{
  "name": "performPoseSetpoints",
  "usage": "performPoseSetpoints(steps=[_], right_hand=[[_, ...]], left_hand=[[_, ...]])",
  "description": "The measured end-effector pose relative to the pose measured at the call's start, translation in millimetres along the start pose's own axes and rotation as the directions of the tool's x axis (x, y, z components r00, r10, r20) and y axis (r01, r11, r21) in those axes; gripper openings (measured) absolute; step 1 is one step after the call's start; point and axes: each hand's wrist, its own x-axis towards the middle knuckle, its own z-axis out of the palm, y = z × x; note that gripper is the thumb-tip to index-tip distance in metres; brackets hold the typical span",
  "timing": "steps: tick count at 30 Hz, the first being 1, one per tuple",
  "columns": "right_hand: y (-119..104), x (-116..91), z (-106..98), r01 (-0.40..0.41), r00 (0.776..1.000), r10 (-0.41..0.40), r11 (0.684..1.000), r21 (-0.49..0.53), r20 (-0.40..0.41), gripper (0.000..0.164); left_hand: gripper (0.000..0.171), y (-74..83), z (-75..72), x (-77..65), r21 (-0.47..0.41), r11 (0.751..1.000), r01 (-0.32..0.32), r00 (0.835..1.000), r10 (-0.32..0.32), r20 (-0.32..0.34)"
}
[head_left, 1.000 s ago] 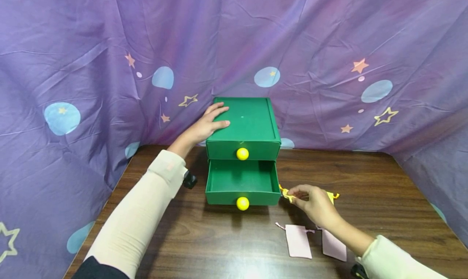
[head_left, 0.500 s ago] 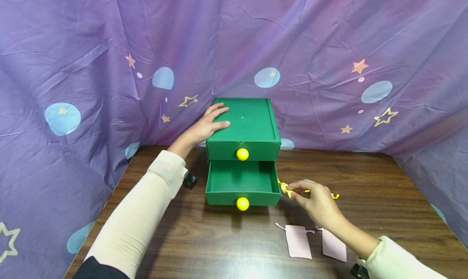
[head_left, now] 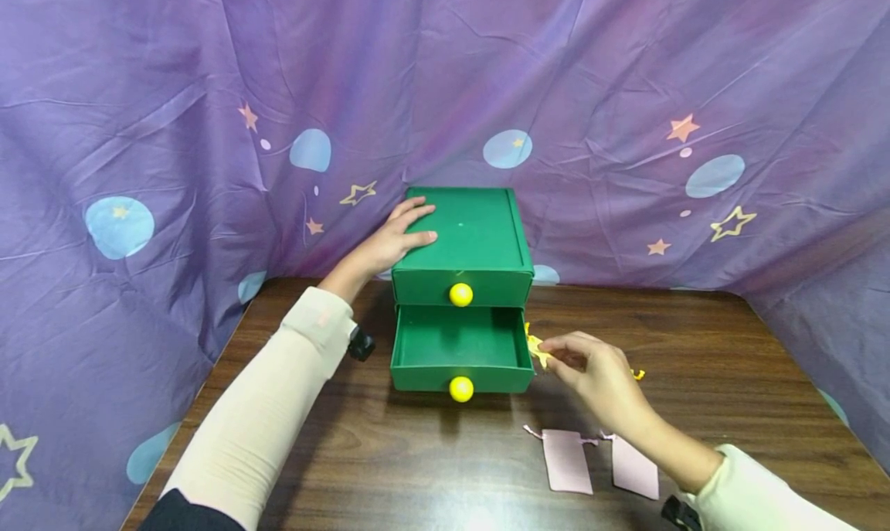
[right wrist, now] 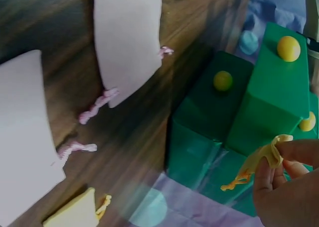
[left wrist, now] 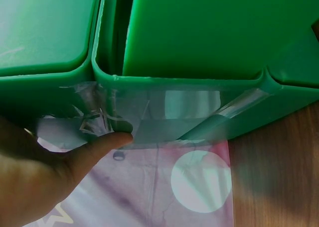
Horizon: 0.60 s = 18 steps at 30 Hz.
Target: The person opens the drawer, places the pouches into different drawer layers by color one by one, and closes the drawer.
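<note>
Slightly forward and left since a second ago, the yellow pouch [head_left: 536, 349] has come alongside the pulled-out green drawer [head_left: 417, 379], pinched in my right grip [head_left: 599, 380].
I hold the pouch between thumb and fingers, off to the drawer's right; whether its cloth touches the drawer wall, I can't quite tell. My left grip [head_left: 398, 236] rests with loosely spread fingers over the left edge of the green cabinet's top [head_left: 476, 226]. Nearer me on the table [head_left: 375, 454] lie two pink pouches [head_left: 568, 461], and a second yellow pouch [right wrist: 75, 212] sits near them, mostly hidden under my hand from above.
</note>
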Motion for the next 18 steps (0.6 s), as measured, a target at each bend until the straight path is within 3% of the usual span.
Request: performPoseSetpoints(steps=[10,18], right_hand=[[-7.5,8.3,-5.5,0.045,0.999,-0.045,0.999,-0.001,-0.028,0.028],[-17.4,14.7,-4.4,0.074,0.997,-0.072,0.994,0.081,-0.030,0.028]], left_hand=[[0.062,-0.2,0.1,-0.5,-0.007,1.000,0.001,1.000,-0.001,0.004],[0.062,0.3,-0.3,-0.9,0.004,1.000,0.005,1.000,-0.005,0.008]])
